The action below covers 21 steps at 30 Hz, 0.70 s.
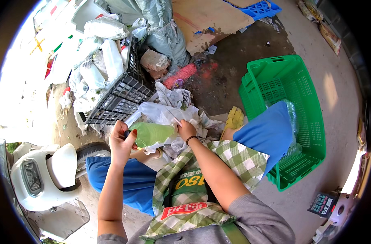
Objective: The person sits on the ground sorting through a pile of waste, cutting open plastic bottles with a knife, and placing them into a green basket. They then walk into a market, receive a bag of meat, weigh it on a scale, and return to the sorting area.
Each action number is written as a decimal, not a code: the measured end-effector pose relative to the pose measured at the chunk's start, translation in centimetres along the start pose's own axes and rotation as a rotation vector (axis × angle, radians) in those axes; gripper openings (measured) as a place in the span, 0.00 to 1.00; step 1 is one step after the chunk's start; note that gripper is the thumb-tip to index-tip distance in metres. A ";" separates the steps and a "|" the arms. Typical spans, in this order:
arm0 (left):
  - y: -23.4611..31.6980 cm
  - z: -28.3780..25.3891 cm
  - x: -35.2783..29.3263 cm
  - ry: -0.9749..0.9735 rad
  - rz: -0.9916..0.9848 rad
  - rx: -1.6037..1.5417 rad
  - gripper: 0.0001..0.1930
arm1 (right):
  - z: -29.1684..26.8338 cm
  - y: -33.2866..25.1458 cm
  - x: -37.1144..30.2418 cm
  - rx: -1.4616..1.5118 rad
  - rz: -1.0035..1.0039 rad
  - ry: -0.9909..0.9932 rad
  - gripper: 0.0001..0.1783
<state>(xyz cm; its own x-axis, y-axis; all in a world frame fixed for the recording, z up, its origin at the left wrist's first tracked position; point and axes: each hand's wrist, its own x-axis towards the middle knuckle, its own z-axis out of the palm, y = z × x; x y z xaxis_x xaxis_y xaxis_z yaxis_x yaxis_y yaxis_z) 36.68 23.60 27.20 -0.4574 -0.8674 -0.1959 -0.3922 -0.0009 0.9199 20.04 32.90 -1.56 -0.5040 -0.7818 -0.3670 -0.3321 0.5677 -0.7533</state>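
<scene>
My left hand (122,140) is closed round the neck end of a light green plastic bottle (153,135), with a dark cap showing by the fingers. The bottle lies sideways above my lap, its other end close to my right hand (186,129). Closed too, my right hand grips a thin, pale, knife-like blade (174,116) that points up and to the left; its handle is hidden in the fist. Just beyond the bottle, crumpled whitish plastic film (155,112) lies in a heap between my feet.
A green plastic crate (281,185) with clear bottles stands at my right knee. Ahead on the left, a black crate (120,95) is heaped with plastic waste, beside a brick (155,61) and a grey sack (167,40). A white scooter (51,171) is at left.
</scene>
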 end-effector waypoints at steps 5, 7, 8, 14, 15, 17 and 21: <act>-2.3 -2.3 -1.1 0.264 -0.221 -0.244 0.09 | -0.5 2.5 -2.5 -0.076 0.485 -0.134 0.18; -2.2 -1.7 -1.6 0.302 -0.241 -0.315 0.09 | 0.0 0.7 -2.2 0.115 0.445 0.045 0.19; -2.5 -1.0 -1.4 0.314 -0.238 -0.297 0.10 | 0.1 -0.3 -1.9 0.210 0.424 0.142 0.19; -4.1 1.4 -1.6 0.325 -0.150 -0.240 0.13 | 1.1 -8.5 -1.4 0.932 0.381 0.010 0.36; -3.4 2.6 -1.3 0.303 -0.147 -0.257 0.13 | 2.6 -7.8 -0.3 0.882 0.316 0.114 0.35; -2.6 3.8 -1.3 0.298 -0.162 -0.289 0.14 | 4.0 -6.1 0.7 0.859 0.280 0.217 0.26; -3.2 2.9 -1.7 0.389 -0.256 -0.369 0.12 | 4.0 -3.3 -0.5 0.548 0.160 0.196 0.16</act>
<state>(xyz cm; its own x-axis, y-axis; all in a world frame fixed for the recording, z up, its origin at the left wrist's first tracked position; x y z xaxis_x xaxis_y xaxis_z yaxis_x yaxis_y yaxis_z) 36.39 26.56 23.65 -0.0316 -0.9352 -0.3526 -0.1162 -0.3469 0.9307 24.53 30.43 -1.08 -0.6688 -0.6057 -0.4310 0.1934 0.4180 -0.8876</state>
